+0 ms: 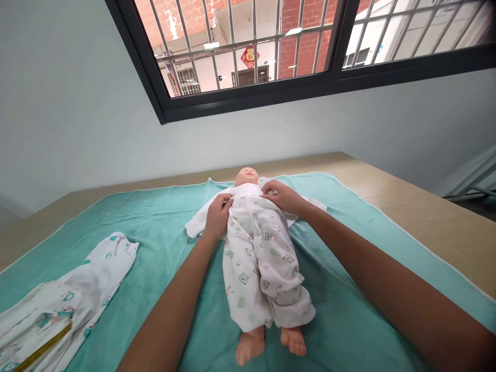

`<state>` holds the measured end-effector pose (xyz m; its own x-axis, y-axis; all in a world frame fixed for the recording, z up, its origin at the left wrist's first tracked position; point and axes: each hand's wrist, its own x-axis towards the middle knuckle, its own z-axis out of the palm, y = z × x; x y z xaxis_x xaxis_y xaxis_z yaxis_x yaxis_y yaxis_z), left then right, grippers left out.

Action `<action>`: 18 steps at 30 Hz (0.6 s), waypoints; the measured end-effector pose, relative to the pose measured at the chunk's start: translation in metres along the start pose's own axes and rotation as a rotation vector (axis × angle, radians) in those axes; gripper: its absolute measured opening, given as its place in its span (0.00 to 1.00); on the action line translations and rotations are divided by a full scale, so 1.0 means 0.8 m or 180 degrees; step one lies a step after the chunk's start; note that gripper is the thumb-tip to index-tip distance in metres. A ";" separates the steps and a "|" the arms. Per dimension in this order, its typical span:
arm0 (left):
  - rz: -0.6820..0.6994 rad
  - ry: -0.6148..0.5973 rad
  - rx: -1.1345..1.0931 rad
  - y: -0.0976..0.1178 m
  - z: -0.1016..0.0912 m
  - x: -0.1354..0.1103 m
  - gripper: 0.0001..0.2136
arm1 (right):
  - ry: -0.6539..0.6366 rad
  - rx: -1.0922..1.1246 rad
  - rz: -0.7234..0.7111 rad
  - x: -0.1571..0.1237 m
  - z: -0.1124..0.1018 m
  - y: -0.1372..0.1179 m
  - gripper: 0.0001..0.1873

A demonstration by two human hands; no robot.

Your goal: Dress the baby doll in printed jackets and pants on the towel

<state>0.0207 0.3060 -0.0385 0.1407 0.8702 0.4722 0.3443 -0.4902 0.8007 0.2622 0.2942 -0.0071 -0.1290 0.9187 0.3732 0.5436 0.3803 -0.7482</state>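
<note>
A baby doll [247,175] lies on its back, head toward the wall and bare feet toward me. It wears printed trousers [253,248] with small bear-like faces, and a white top [199,219] whose sleeves spread out to both sides. My left hand [218,214] is closed at the left side of the trousers' waist, its fingertips on the waistband. On the other side, my right hand [284,197] has its fingers curled at the right end of the waistband, over the doll's chest. Its fingertips are partly hidden.
A teal cloth [155,222] covers most of the wooden table [387,196]. At the left lies a white printed garment [73,294] with a yellowish strip [46,349] on it. Behind the table stand a wall and a barred window [248,95].
</note>
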 end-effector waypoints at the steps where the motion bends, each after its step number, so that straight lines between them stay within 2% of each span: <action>1: -0.0069 -0.0003 0.0046 0.002 -0.001 0.002 0.07 | -0.0115 -0.0112 0.0032 0.005 -0.002 -0.001 0.12; 4: -0.0194 0.0144 0.0204 0.008 -0.002 0.012 0.09 | -0.0194 -0.0417 0.0097 0.014 -0.003 0.001 0.12; 9: -0.0405 0.0132 0.0516 0.007 0.004 0.043 0.11 | 0.0519 -0.0329 0.0261 0.018 0.015 0.026 0.13; 12: -0.0559 0.0067 0.0687 0.003 0.012 0.058 0.10 | 0.0649 -0.0231 0.0304 0.020 0.024 0.038 0.14; 18: -0.0530 0.0007 0.1064 0.002 0.017 0.048 0.08 | 0.0701 -0.0260 0.0259 0.014 0.027 0.037 0.13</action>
<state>0.0393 0.3394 -0.0243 0.0555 0.9363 0.3468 0.6463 -0.2984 0.7023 0.2591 0.3185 -0.0371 0.0969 0.8972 0.4309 0.6111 0.2881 -0.7372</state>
